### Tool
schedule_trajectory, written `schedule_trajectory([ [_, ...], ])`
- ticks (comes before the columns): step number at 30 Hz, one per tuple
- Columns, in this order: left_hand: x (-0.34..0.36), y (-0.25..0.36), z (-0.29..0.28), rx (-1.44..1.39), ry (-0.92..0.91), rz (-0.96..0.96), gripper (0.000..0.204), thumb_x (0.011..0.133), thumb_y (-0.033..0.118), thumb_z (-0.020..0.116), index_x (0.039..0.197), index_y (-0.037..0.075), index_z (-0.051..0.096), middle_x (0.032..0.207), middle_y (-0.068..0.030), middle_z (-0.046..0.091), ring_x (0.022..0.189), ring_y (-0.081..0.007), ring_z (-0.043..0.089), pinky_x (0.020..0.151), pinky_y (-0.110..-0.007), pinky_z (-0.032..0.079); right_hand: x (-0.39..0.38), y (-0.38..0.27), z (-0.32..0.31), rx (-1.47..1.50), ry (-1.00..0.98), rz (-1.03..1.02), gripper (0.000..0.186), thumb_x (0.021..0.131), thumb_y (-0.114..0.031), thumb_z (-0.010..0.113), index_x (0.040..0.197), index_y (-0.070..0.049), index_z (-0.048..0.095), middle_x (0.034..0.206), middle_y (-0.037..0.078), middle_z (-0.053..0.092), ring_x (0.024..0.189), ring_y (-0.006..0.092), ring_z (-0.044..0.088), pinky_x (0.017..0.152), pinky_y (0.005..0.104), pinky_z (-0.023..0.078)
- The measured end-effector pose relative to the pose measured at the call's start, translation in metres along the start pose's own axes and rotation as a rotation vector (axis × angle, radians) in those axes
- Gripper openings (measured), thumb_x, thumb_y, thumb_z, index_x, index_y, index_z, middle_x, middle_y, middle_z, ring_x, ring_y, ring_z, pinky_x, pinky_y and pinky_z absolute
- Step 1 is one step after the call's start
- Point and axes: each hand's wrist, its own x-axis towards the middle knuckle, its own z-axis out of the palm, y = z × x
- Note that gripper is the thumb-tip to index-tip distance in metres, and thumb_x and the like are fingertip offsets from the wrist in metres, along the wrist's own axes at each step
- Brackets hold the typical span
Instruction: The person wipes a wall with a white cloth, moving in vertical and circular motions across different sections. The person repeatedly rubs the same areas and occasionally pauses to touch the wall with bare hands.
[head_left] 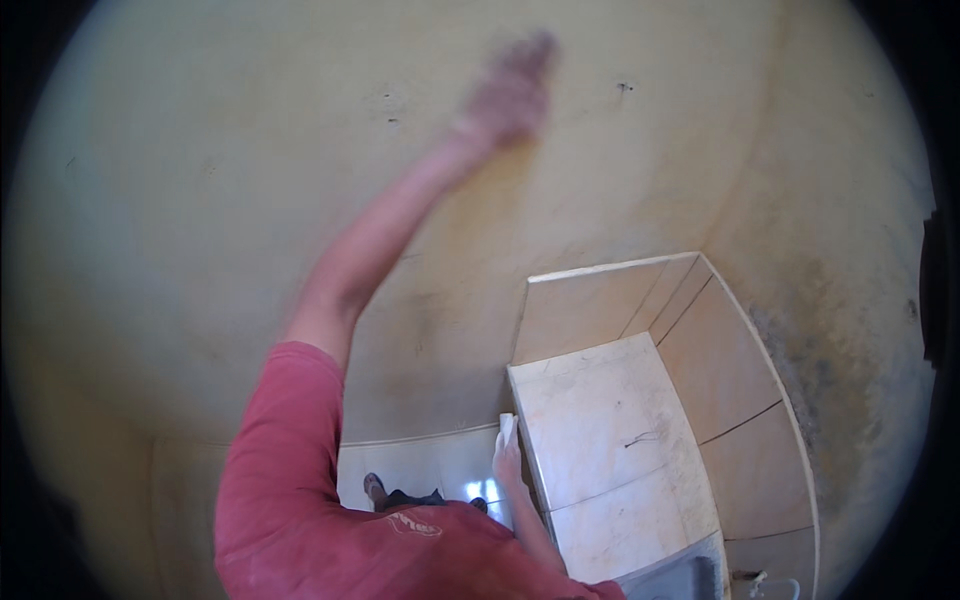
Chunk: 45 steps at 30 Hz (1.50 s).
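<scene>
My left hand point(508, 92) is raised high against the stained beige wall point(220, 170), my arm stretched up across the view; motion blurs the fingers, and I cannot tell whether they touch the wall or hold anything. Low at the centre, beside the front edge of a tiled counter point(600, 410), my right hand point(507, 462) grips a white item point(507, 428), perhaps a folded cloth or sheet; its exact kind is unclear.
Tiled backsplashes point(735, 430) border the counter's back and right side. A grey sink point(680, 578) sits at the lower right, near a tap point(757, 582) with a pale hose. Below me, my feet point(375, 488) stand on glossy floor tiles point(355, 478).
</scene>
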Motion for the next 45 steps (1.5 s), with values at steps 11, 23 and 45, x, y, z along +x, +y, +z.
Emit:
schedule_trajectory([
  [11,-0.017,0.059,-0.052,0.259,0.323,-0.141,0.057,0.090,0.028,0.056,0.140,0.001,0.049,0.151,-0.0235,0.040,0.140,-0.0405,0.037,0.119,-0.052,0.024,0.003,0.003,0.004,0.032,0.014,0.047,0.066,0.107,-0.034,0.032,0.156,0.001,0.006,0.158,0.029,0.023,0.145,0.0407,0.028,0.120,0.0410,0.024],
  [23,-0.086,0.212,0.143,-0.586,-1.058,0.234,0.052,0.097,0.040,0.050,0.135,0.006,0.058,0.147,-0.0221,0.046,0.143,-0.0353,0.036,0.119,-0.049,0.026,0.015,-0.011,-0.007,-0.035,0.102,0.036,0.063,0.107,-0.031,0.035,0.155,0.004,0.013,0.157,0.030,0.025,0.145,0.0413,0.027,0.120,0.0415,0.023],
  [45,-0.384,0.091,-0.108,-0.976,-0.738,-0.563,0.056,0.101,0.045,0.050,0.142,0.007,0.052,0.137,-0.0191,0.059,0.129,-0.0350,0.053,0.112,-0.044,0.038,0.160,-0.283,-0.143,0.135,0.716,-0.626,0.057,0.106,-0.029,0.041,0.145,0.013,0.036,0.150,0.031,0.038,0.139,0.0385,0.038,0.117,0.0425,0.026],
])
